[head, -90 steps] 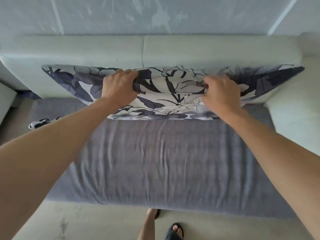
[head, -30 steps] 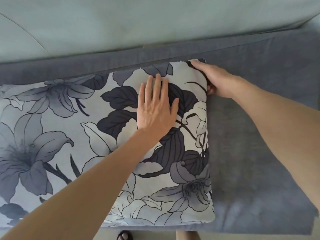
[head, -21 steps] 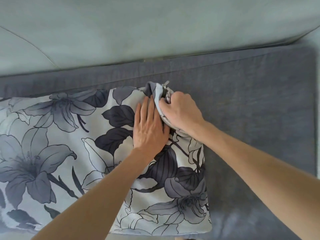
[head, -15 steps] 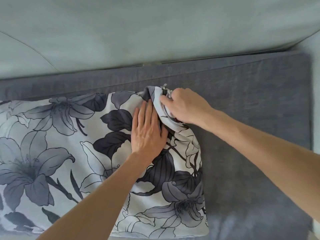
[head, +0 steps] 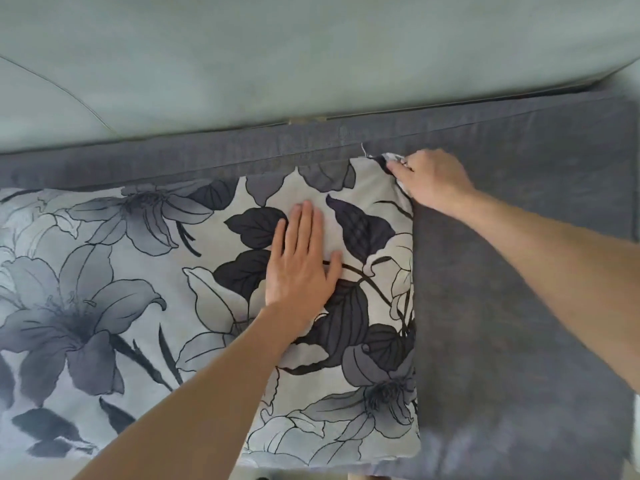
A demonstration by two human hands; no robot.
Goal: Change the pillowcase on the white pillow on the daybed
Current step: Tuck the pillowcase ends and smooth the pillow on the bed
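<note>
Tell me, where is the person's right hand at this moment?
In the head view, the right hand is at the upper right, pinching the far right corner of the floral pillow, beside the grey daybed cover.

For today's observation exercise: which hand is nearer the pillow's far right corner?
Right. The right hand pinches that corner of the pillow; the left hand presses flat further in.

The folded-up corner of the floral pillowcase [head: 384,161] is now drawn out flat by the right hand [head: 433,181].
</note>
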